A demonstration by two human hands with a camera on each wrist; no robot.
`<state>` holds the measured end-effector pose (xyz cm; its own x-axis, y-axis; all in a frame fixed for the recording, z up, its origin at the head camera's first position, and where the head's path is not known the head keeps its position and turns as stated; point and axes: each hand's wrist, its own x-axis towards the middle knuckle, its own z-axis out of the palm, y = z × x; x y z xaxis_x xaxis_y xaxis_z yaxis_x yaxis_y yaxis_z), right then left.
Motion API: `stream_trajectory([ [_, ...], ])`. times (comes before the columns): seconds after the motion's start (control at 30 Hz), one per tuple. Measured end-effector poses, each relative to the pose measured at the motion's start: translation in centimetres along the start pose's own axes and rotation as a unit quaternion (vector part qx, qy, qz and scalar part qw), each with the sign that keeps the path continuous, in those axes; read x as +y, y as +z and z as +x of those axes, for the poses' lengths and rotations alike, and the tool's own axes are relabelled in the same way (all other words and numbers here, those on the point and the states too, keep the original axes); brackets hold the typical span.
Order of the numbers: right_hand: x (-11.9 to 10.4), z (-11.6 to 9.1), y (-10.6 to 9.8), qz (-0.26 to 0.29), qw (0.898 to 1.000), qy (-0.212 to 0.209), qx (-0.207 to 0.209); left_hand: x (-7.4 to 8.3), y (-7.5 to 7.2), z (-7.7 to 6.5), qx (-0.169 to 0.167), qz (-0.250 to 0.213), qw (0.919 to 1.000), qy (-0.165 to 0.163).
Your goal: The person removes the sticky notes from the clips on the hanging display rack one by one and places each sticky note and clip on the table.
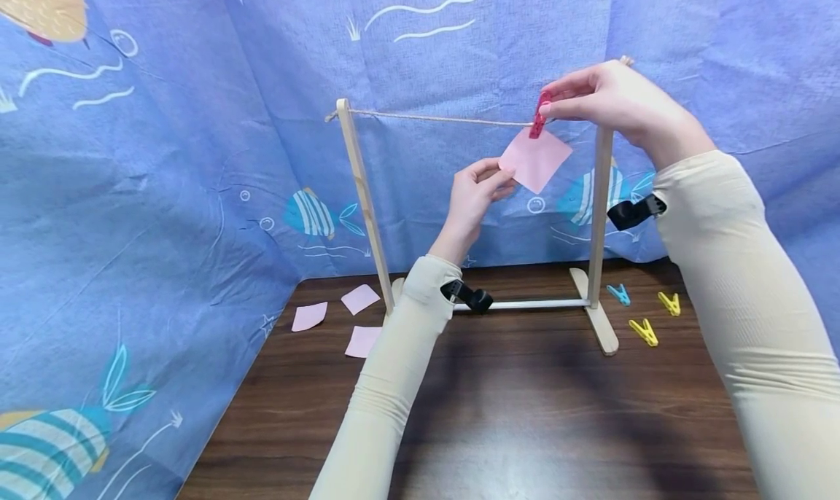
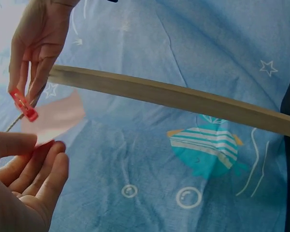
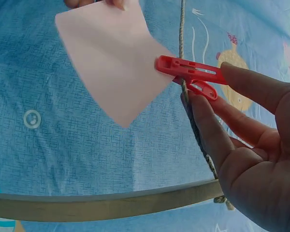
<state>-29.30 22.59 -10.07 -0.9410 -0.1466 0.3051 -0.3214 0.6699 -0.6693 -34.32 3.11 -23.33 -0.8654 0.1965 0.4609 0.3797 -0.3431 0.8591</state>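
2 hands are working at a rough string (image 1: pixel 446 118): the right hand (image 1: pixel 607 95) is pinching a red plastic peg (image 1: pixel 539 114), the left hand (image 1: pixel 477 190) is pinching a square pink paper (image 1: pixel 536 159).

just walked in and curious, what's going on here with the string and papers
A person's right hand pinches a red plastic clothespin at the twine string of a small wooden rack. The clip sits on a pink square paper note, whose lower corner the left hand holds. More pink notes and yellow and blue clothespins lie on the dark wooden table.
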Motion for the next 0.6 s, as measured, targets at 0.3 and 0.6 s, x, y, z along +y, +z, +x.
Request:
stream_trajectory([
  [0.3,0.3,-0.1,0.3,0.021,1.000,-0.009,0.007,0.1,-0.5,-0.2,0.021,-0.007,0.9997,0.012],
  [0.6,-0.2,-0.3,1.1,-0.016,0.998,-0.004,0.055,0.5,-0.5,-0.4,0.013,-0.007,0.9997,0.019],
])
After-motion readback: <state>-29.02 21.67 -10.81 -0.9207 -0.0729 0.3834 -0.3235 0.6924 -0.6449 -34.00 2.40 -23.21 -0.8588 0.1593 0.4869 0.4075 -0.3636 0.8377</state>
